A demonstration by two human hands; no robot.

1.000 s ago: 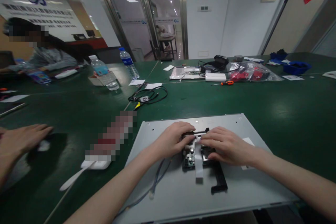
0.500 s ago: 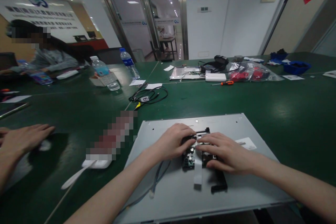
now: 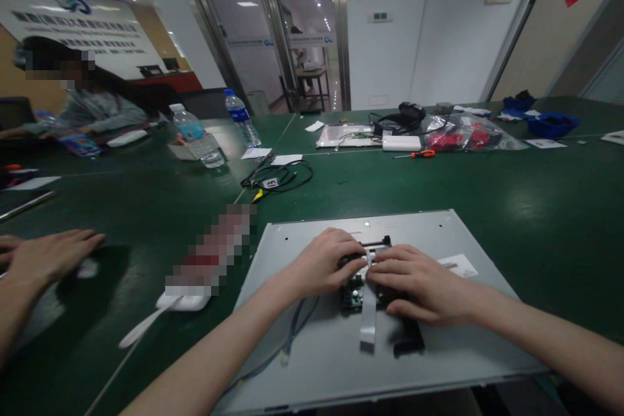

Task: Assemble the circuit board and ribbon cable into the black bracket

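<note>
A circuit board (image 3: 351,300) with black plastic parts lies on a large pale metal panel (image 3: 322,364). From its middle a flat grey ribbon cable (image 3: 368,322) runs down toward me. My left hand (image 3: 324,263) comes in over the board's left side, thumb and forefinger closed at the cable's upper end. Opposite it, my right hand (image 3: 422,283) covers the right part of the board, fingertips against the cable and thumb near the black lower part. Under both hands, much of the board is hidden. Thin wires (image 3: 292,331) trail across the panel at left.
Another person's hand (image 3: 53,257) rests at the left. A white-ended, blurred-out object (image 3: 188,299) lies beside the panel. Beyond are coiled black cables (image 3: 277,179), water bottles (image 3: 241,118), an orange screwdriver (image 3: 422,154) and a plastic bag (image 3: 472,133) on the green table (image 3: 550,221).
Both my hands stay over the board, with only slight shifts of the fingers at the cable's upper end. The ribbon cable has shifted slightly.
</note>
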